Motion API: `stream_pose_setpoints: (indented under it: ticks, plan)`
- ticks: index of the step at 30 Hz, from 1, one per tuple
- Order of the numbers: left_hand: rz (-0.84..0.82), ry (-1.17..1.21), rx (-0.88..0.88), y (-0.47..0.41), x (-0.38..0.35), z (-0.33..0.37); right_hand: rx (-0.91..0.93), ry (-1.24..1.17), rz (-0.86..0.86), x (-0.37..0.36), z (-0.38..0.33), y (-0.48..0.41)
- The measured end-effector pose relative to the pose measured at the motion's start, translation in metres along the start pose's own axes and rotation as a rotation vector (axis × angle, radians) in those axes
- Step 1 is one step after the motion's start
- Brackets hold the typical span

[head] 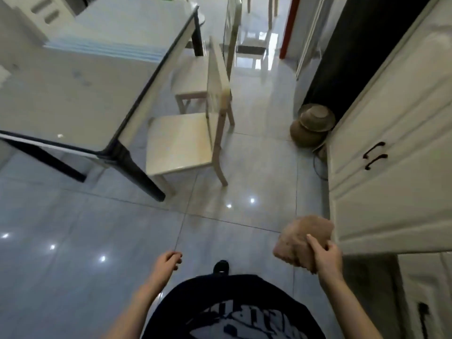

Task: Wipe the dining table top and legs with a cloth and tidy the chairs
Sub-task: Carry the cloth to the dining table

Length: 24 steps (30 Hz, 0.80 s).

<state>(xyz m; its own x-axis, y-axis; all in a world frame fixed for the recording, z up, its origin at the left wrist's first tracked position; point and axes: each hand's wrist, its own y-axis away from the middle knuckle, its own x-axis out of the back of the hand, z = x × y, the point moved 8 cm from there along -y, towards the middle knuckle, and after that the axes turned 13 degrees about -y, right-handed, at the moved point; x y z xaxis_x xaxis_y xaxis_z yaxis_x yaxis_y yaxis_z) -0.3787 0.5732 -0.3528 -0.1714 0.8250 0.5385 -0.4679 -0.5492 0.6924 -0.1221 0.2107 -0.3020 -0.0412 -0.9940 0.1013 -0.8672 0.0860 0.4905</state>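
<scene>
A: State of the hands?
B: The right hand (326, 256) is clamped on a folded brown cloth (299, 241), held in the air above the tiled floor (97, 228), beside a white cabinet (391, 143). The left hand (168, 261) holds nothing; its fingers are loosely curled.
A: Location of the dining table (73, 89)?
B: Ahead and to the left, on black legs. Two pale wooden chairs (181, 143) stand at its right edge, the nearer seat close to the black corner leg (137, 167).
</scene>
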Motion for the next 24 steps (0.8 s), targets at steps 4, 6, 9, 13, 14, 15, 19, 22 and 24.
stream_pose_setpoints:
  ticks: [4,6,9,13,14,15,19,22,24]
  plan:
    - [-0.046,-0.037,-0.036,-0.03,0.025,0.004,-0.043,-0.043,0.091,-0.02,0.014,-0.01]
    - [-0.077,-0.078,-0.069,-0.047,0.03,0.018,-0.069,-0.048,0.115,-0.025,0.017,-0.014]
    - [-0.105,-0.122,-0.135,-0.065,0.028,0.053,-0.108,-0.06,0.176,-0.02,0.018,-0.027]
    - [-0.146,-0.138,-0.181,-0.097,0.01,0.106,-0.111,-0.051,0.252,-0.005,0.005,-0.062]
    - [-0.157,-0.134,-0.191,-0.106,0.004,0.121,-0.115,-0.049,0.263,-0.001,-0.001,-0.073]
    - [-0.164,-0.131,-0.198,-0.114,-0.002,0.137,-0.113,-0.054,0.27,0.003,-0.007,-0.085]
    - [-0.162,-0.119,-0.207,-0.152,-0.029,0.202,-0.098,-0.035,0.262,0.022,-0.04,-0.15]
    - [-0.138,-0.129,-0.18,-0.18,-0.046,0.246,-0.087,0.045,0.261,0.036,-0.07,-0.206]
    - [-0.106,-0.102,-0.159,-0.191,-0.054,0.276,-0.086,0.038,0.251,0.04,-0.09,-0.241]
